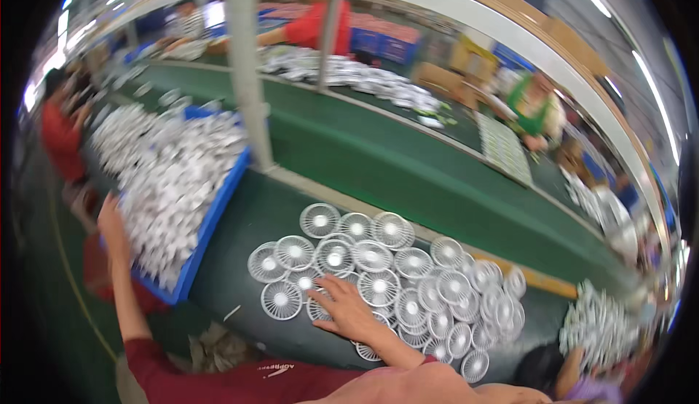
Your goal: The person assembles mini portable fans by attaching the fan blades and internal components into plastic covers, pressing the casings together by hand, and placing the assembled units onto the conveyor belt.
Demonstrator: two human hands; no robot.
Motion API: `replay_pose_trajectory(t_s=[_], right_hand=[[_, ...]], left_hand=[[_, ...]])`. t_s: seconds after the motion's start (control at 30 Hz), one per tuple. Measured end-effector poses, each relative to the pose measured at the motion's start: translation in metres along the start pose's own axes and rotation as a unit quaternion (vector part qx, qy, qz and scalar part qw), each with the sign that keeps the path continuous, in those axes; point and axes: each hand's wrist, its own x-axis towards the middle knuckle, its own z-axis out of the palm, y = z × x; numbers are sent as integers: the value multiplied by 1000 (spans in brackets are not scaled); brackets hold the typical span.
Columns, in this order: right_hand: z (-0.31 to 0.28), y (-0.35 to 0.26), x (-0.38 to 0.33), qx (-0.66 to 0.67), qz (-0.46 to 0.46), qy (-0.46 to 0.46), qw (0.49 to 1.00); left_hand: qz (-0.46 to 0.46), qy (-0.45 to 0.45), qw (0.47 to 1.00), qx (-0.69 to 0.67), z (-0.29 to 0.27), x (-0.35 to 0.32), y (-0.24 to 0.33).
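Round clear and white slotted discs, like small fan grilles (378, 287), lie spread and overlapping on the dark green worktop (240, 218). My right hand (346, 308) rests palm down on the near left part of them, its fingers spread and holding nothing. To the left stands a blue crate (212, 238) heaped with small white plastic parts (171, 193). My left hand (111, 223) is at the crate's left side, close to those parts; its fingers are too blurred to show whether they grip anything.
A green conveyor belt (349, 145) runs behind a low rail, and a white post (247, 69) rises beside the crate. Co-workers in red (62, 131) and green (535, 109) are around the line. Another heap of pale parts (597, 324) lies at right.
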Motion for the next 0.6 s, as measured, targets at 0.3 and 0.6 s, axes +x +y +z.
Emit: replay_pose_trajectory(t_s=[0.3, 0.6], right_hand=[[-11, -1, 14, -14, 2, 4, 1000], [-8, 5, 14, 13, 5, -19, 1000]], left_hand=[[322, -65, 924, 193, 223, -9, 345], [337, -281, 853, 284, 471, 53, 311]])
